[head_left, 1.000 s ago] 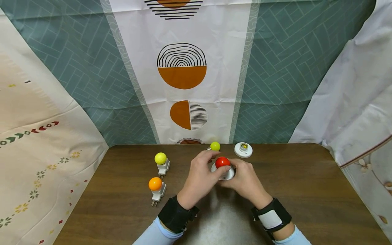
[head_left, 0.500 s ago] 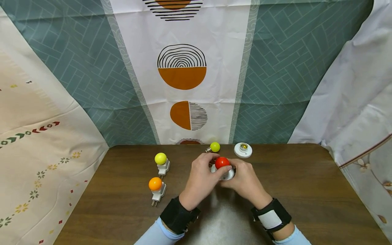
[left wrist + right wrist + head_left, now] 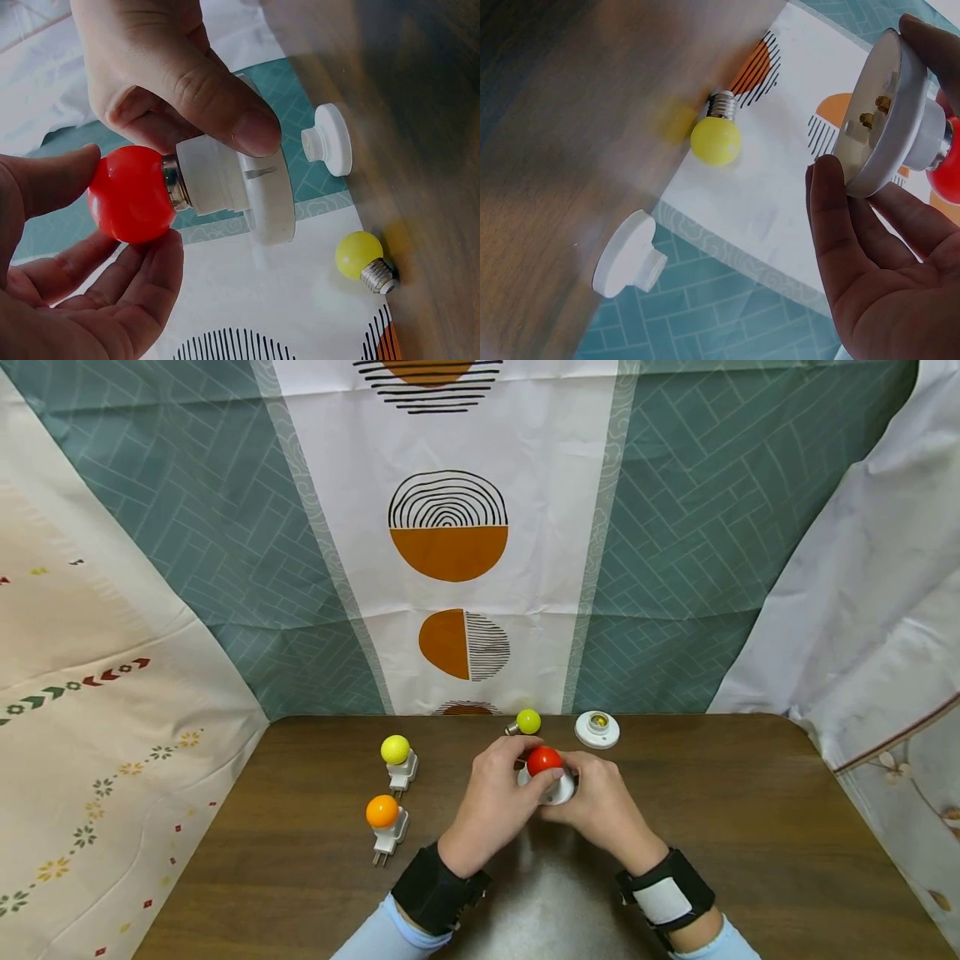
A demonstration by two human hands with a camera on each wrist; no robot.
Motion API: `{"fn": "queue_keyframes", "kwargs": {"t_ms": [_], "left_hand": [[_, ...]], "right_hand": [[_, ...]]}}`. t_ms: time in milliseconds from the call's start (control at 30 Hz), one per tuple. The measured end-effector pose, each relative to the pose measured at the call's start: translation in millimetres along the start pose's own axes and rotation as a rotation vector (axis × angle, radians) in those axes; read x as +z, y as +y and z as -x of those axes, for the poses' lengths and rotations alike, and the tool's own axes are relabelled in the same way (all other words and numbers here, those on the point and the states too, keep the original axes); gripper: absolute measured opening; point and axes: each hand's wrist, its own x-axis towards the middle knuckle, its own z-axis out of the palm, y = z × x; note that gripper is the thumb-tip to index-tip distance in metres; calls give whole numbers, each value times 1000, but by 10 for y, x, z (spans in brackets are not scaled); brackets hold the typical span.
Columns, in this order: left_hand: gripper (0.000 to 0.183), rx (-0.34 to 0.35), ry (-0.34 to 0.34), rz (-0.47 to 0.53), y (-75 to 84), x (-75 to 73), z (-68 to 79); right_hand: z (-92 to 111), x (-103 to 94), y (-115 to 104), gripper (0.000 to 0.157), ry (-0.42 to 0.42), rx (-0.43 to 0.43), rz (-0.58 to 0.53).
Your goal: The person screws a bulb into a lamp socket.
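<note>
My left hand (image 3: pixel 491 802) pinches a round red light bulb (image 3: pixel 131 195) between the thumb and fingers. The bulb's metal screw base (image 3: pixel 175 184) sits partly inside the neck of a white round lamp holder (image 3: pixel 270 195), with a band of metal showing. My right hand (image 3: pixel 600 802) grips the lamp holder by its disc, thumb on one side and fingers on the other. In the right wrist view the holder's underside faces the camera, showing two brass terminals (image 3: pixel 866 120). Both hands are above the table, and the holder is off its surface.
Behind the hands, a loose yellow-green bulb (image 3: pixel 528 721) lies on the wooden table (image 3: pixel 712 827). A second white lamp holder (image 3: pixel 597 732) stands at the back edge. On the left lie two white plug sockets, one bearing a yellow bulb (image 3: pixel 394 749), the other an orange bulb (image 3: pixel 382 811).
My left hand has shifted very slightly right, uncovering the loose bulb's metal screw end. Both hands keep their holds on the red bulb and lamp holder.
</note>
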Motion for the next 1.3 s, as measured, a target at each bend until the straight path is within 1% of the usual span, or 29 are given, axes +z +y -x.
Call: {"fn": "queue_keyframes", "kwargs": {"t_ms": [167,300,467,733,833,900,1133,1300], "left_hand": [[35,8,-26,21,8,-20,2],[34,7,-48,42,19,-29,6],[34,-2,-81,65,28,-27,48],[34,19,-99,59,37,-40,26],[36,19,-85,51,41,-46,13],[38,14,-61,37,45,-46,11],[41,-59,16,-16,44,-37,26],[43,-75,46,-13,17,-7,30]], "right_hand": [[3,-5,-3,60,-17,12,-1],[2,-5,-7,60,-10,8,9],[39,12,1,61,-7,11,10],[19,10,0,60,1,3,12],[4,2,2,59,2,-3,11],[1,-3,7,58,2,-4,9],[-9,-7,8,62,12,-7,20],[-8,-4,0,64,13,-2,24]]}}
